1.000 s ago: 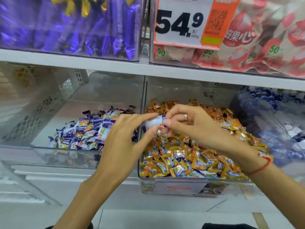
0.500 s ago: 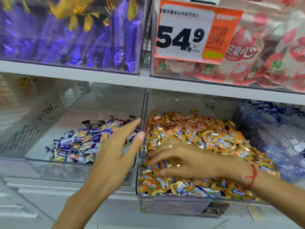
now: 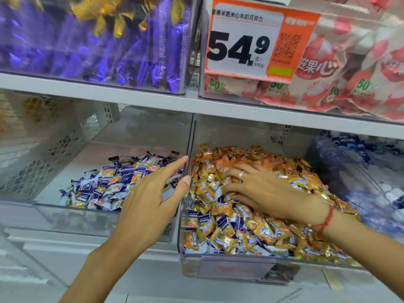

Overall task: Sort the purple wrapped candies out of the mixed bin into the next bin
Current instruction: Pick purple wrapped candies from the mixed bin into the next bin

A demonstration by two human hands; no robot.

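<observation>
Purple candies (image 3: 220, 221) lie scattered among the orange candies (image 3: 258, 158) in the mixed bin (image 3: 227, 265), most of them showing low at the front left corner, just behind the clear front wall. They lie every way: several stand nearly upright with their crimped ends up and down, others slant or lie flat, so there is no common long axis.

The right hand (image 3: 262, 191) lies on the heap, fingers spread and dug among the wrappers toward the left; I cannot tell whether it pinches one. The left hand (image 3: 153, 200) hovers over the divider between the bins, fingers straight and apart, holding nothing.

To do this step well, I judge the right hand should rake orange pieces back, then take one purple candy by a crimped end, not the slippery middle, and pass it left. The next bin (image 3: 65, 206), on the same shelf (image 3: 153, 103), already holds a low pile of sorted candies (image 3: 105, 184).
</observation>
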